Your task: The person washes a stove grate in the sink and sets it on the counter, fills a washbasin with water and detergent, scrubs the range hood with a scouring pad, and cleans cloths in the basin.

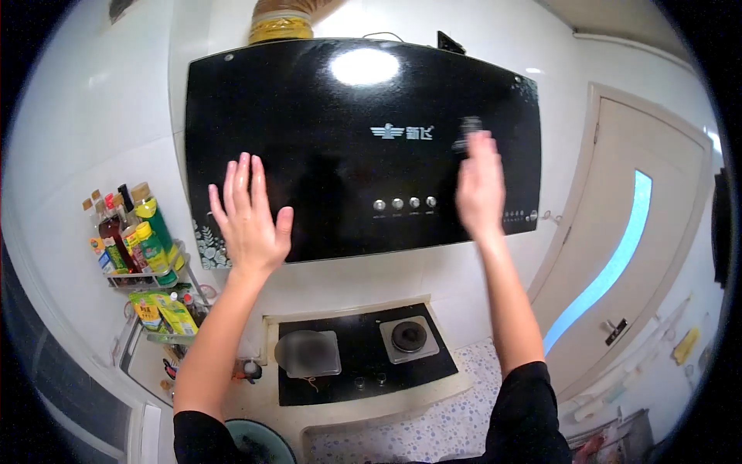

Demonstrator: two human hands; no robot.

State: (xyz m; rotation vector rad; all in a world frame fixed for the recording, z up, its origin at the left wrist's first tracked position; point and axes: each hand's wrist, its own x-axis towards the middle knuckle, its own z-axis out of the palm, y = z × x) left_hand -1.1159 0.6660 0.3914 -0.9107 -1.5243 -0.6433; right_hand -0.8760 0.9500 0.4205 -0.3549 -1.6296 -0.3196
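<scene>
My left hand (251, 216) lies spread, fingers apart, against the lower left part of a black range hood (309, 100), with nothing in it. Toward the hood's right side is my right hand (481, 189), seen from its edge and smeared by motion, its fingers pointing up. At its fingertips shows a blurred silvery patch (470, 127); whether it is held or belongs to the panel, I cannot tell. A row of round buttons (414, 203) and a white bird logo (388, 132) sit on the panel between the two hands.
Below is a black gas hob (359, 379) with a right burner (409, 336) and a blurred grey disc (304, 354) over the left one. Bottles (147, 224) crowd a wall rack at left. A green basin (263, 441) stands below. A door (618, 209) is at right.
</scene>
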